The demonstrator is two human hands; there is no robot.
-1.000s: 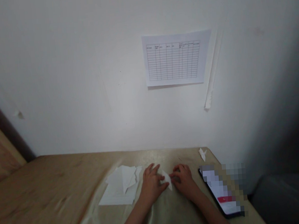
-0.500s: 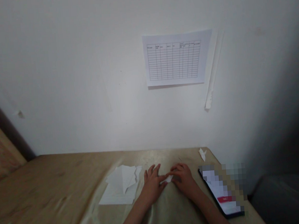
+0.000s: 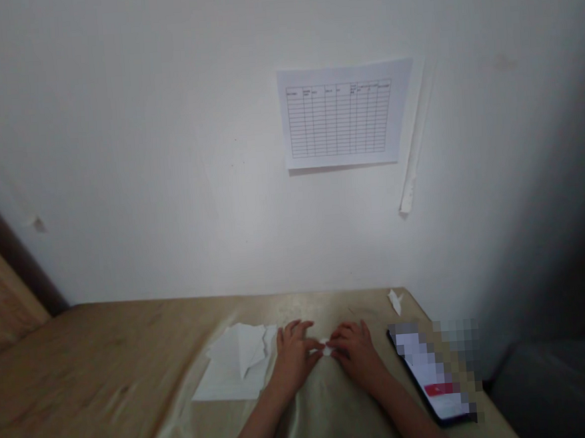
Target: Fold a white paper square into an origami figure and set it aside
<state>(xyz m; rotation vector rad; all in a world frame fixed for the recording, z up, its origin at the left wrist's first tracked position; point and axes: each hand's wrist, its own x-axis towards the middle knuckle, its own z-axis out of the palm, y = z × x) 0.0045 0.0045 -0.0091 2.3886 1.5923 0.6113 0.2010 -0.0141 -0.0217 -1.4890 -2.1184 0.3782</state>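
My left hand [image 3: 293, 359] and my right hand [image 3: 354, 352] meet at the middle of a tan table [image 3: 107, 365]. Between their fingertips shows a small bit of folded white paper [image 3: 325, 347]. The fingers of both hands are curled and press down on it, and most of the paper is hidden under them. Just left of my left hand lies a loose pile of white paper sheets [image 3: 237, 366], one of them folded to a point.
A phone [image 3: 434, 382] with a lit screen lies by the table's right edge, close to my right forearm. A small folded white paper figure [image 3: 395, 300] stands at the back right corner. A printed table sheet [image 3: 343, 115] hangs on the white wall.
The white paper stood up as a visible flap between my hands a second ago. It now lies flat and nearly hidden, and my fingertips have closed in over it.
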